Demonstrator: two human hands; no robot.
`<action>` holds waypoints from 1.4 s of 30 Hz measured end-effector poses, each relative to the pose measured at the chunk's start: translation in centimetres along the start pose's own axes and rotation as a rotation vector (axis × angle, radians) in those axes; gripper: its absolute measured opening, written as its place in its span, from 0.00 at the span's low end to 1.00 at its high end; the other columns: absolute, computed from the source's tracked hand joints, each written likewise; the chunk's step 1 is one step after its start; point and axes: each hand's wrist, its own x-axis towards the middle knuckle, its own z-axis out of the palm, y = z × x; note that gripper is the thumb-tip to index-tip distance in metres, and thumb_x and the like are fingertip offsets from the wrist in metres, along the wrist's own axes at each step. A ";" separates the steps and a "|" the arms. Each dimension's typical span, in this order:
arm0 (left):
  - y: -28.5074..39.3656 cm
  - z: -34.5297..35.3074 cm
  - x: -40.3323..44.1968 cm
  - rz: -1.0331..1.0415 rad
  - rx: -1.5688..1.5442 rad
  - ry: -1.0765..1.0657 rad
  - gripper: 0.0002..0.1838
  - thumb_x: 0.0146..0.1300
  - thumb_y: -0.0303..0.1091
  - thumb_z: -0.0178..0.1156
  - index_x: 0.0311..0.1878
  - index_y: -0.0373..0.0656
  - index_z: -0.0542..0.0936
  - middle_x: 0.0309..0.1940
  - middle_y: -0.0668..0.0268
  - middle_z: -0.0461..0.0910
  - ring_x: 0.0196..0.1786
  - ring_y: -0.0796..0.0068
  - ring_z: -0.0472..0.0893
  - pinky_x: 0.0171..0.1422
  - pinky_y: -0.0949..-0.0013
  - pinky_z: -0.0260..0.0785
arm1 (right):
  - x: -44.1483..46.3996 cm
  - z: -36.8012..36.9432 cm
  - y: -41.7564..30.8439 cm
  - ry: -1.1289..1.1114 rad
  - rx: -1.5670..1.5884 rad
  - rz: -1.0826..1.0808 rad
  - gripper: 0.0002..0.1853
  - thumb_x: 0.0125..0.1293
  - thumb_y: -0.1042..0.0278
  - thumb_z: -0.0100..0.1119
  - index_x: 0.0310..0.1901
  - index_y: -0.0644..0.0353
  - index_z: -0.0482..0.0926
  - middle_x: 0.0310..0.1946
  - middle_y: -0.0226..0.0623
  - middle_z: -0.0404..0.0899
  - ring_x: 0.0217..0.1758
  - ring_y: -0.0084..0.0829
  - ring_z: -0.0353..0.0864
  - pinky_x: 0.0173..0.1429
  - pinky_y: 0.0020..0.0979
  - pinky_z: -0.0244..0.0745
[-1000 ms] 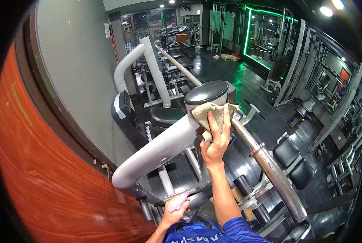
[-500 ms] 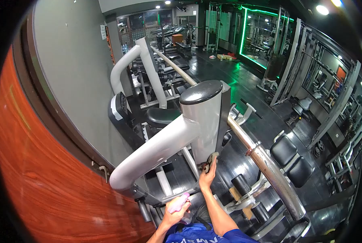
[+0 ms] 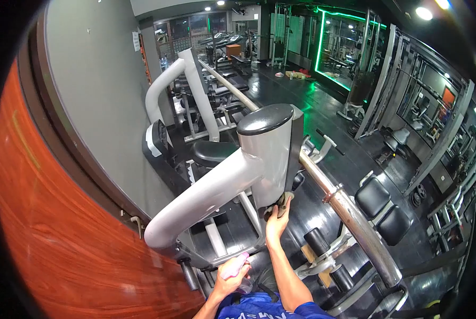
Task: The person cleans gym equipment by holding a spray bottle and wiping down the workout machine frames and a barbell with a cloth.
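My left hand (image 3: 226, 283) is closed around a spray bottle (image 3: 236, 267) with a pink top and a clear body, held low in front of my blue shirt. My right hand (image 3: 276, 227) reaches further forward, its fingers closed on a greyish-green cloth (image 3: 285, 200). The cloth presses against the lower end of a thick grey machine post (image 3: 269, 173). A glossy black cap (image 3: 265, 119) tops this post, and a curved grey tube (image 3: 201, 204) joins it from the left. My fingers partly hide the cloth.
A long metal bar (image 3: 349, 212) runs diagonally along the machine's right side. Black seat pads (image 3: 376, 202) and foam rollers (image 3: 316, 242) stand to the right. A reddish wooden panel (image 3: 62, 228) and a grey wall (image 3: 97, 106) border the left.
My right hand has shifted slightly up and to the right with the cloth along the post's lower end. My left hand and the spray bottle have stayed almost still.
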 end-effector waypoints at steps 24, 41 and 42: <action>-0.1 -0.6 -0.3 -0.039 -0.012 0.031 0.11 0.66 0.25 0.61 0.49 0.31 0.77 0.36 0.59 0.83 0.33 0.74 0.84 0.37 0.69 0.82 | 4.0 0.0 -11.1 0.058 -0.148 -0.621 0.28 0.61 0.81 0.60 0.64 0.51 0.75 0.55 0.48 0.65 0.59 0.46 0.67 0.64 0.42 0.64; -0.6 0.3 -0.4 -0.049 -0.016 0.004 0.12 0.66 0.25 0.62 0.51 0.32 0.77 0.37 0.60 0.82 0.35 0.74 0.83 0.37 0.69 0.82 | -1.4 -1.9 3.6 -0.068 0.167 -0.010 0.21 0.70 0.68 0.57 0.62 0.67 0.74 0.55 0.44 0.77 0.57 0.35 0.77 0.62 0.32 0.69; -0.6 0.2 -0.4 -0.039 -0.016 0.011 0.13 0.66 0.25 0.62 0.51 0.32 0.77 0.37 0.60 0.82 0.35 0.74 0.83 0.37 0.69 0.82 | -0.4 -1.4 0.4 -0.039 0.169 -0.109 0.21 0.70 0.68 0.57 0.62 0.67 0.73 0.55 0.45 0.76 0.58 0.37 0.76 0.62 0.33 0.68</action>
